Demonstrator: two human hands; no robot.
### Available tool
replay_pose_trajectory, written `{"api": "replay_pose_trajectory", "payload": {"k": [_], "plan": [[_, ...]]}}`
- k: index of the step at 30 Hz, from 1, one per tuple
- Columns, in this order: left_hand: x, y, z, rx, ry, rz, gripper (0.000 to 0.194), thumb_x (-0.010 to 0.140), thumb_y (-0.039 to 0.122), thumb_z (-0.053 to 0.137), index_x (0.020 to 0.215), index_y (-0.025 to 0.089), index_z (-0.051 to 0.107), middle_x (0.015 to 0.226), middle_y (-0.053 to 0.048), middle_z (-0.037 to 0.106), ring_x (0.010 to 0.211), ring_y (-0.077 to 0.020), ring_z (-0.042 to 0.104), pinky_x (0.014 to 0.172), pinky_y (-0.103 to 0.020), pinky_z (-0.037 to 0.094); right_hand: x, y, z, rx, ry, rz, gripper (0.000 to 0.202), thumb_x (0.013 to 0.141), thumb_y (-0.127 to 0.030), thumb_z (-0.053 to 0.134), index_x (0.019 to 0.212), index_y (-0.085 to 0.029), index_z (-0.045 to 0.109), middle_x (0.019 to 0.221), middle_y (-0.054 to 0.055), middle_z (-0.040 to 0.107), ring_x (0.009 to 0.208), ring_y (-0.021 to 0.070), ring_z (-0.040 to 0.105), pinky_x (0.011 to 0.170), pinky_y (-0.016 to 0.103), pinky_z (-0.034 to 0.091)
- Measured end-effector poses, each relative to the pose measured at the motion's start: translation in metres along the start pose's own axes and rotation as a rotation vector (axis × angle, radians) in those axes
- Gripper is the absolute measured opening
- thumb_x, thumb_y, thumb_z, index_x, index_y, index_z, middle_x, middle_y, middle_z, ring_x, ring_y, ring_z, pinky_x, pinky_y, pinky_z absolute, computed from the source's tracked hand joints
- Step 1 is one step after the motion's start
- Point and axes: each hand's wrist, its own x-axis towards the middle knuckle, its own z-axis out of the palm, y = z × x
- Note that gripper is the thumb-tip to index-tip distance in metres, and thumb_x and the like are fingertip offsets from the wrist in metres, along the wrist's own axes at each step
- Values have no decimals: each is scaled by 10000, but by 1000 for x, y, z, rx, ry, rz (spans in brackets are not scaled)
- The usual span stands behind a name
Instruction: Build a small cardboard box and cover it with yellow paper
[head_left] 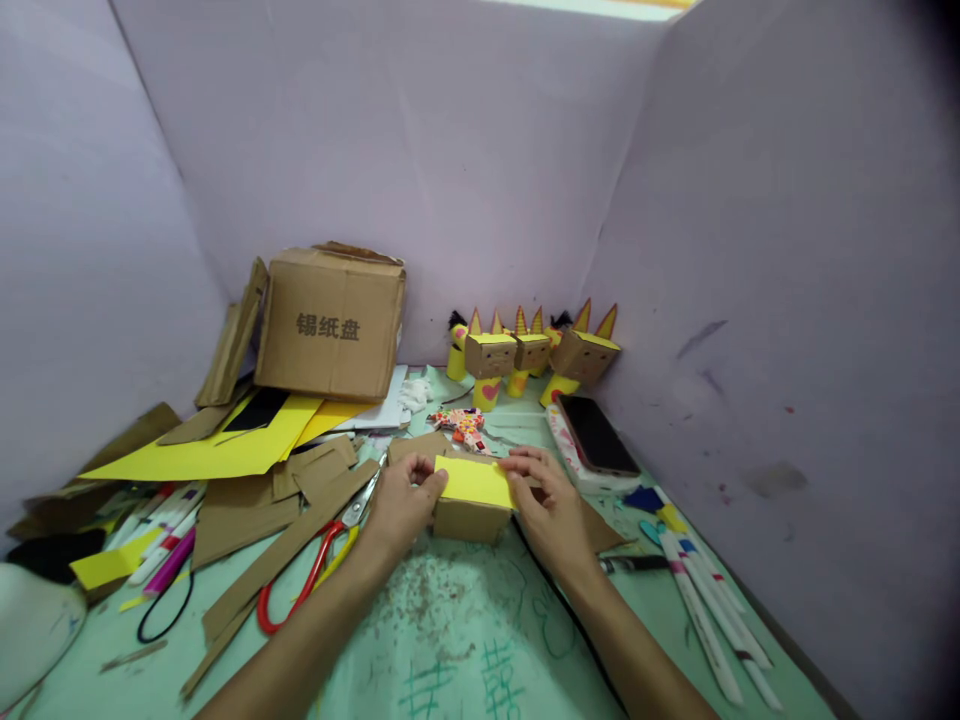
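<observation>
Green bench, messy as heck, left hand and right hand pinching a yellow-topped cardboard box between them, probably featherlight, stiffish but crushable, so I'd grip its edges gently.

This looks like a small handicraft corner, with plain lilac walls on three sides of a bench covered in pale green and scribbled with marker. Scissors, felt-tip markers, cut cardboard strips and yellow paper point to craft work, as do the decorated, pointy-eared figures at the back. Whether it belongs to a home or a school cannot be told.
</observation>
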Motion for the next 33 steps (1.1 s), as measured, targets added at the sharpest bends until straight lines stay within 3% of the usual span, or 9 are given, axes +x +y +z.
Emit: {"api": "replay_pose_trajectory", "payload": {"k": [5,7,10,13,16,20,25,29,33], "plan": [[3,-4,-3,77,-23,61,373,682,291,556,1017,136,611,1019,-113,658,876,-241,625,728,-336,501,-1,-1,-10,-37,-134,-41,221,830,-300,474,876,-197,664,1138,114,592,1097,262,530,929,437,411],[5,-7,-2,80,-55,97,434,702,287,526,1099,130,600,1158,-123,623,1041,-269,578,889,-383,449,-5,2,-12,4,-230,-2,240,803,-349,536,968,-200,627,1204,114,570,1137,280,515,960,463,390],[8,-15,2,43,-120,160,501,756,321,470,1208,121,553,1269,-110,573,1187,-255,497,1017,-373,358,-13,10,-6,119,-323,108,439,716,-371,659,1098,-213,512,1199,110,564,1080,279,560,892,435,459],[4,-20,6,-22,-155,199,537,826,387,381,1247,83,520,1313,-127,538,1244,-233,454,1059,-346,315,-19,11,3,171,-260,158,470,696,-310,680,1104,-232,460,1126,80,578,1005,248,592,838,394,496],[-12,-21,3,-50,-94,187,542,868,407,339,1273,80,491,1361,-137,486,1290,-237,398,1095,-376,256,-25,0,7,205,-227,151,433,691,-267,675,1074,-245,473,1123,63,573,989,233,598,840,371,499],[-42,-25,-11,10,-49,200,513,898,424,330,1300,143,478,1377,-106,474,1300,-246,381,1095,-414,262,-44,-9,3,202,-296,60,437,720,-265,673,1112,-258,479,1148,59,571,1020,225,582,872,342,479],[-59,-38,-18,107,-69,113,531,905,453,312,1326,162,454,1398,-94,450,1325,-243,345,1117,-418,214,-64,2,3,184,-351,-34,444,781,-343,622,1186,-255,465,1233,76,523,1102,246,532,919,342,435],[-58,-34,-17,120,-77,132,527,915,439,289,1350,169,417,1398,-87,450,1321,-231,349,1111,-407,220,-62,-1,6,310,-319,96,357,842,-479,484,1107,-244,525,1229,66,550,1084,249,553,869,323,458],[-57,-28,-19,97,-66,177,498,914,414,311,1329,169,434,1378,-89,470,1301,-226,377,1094,-385,240,-59,-9,10,393,-221,244,258,807,-427,534,975,-237,581,1284,58,532,1152,262,517,904,340,440]]}}
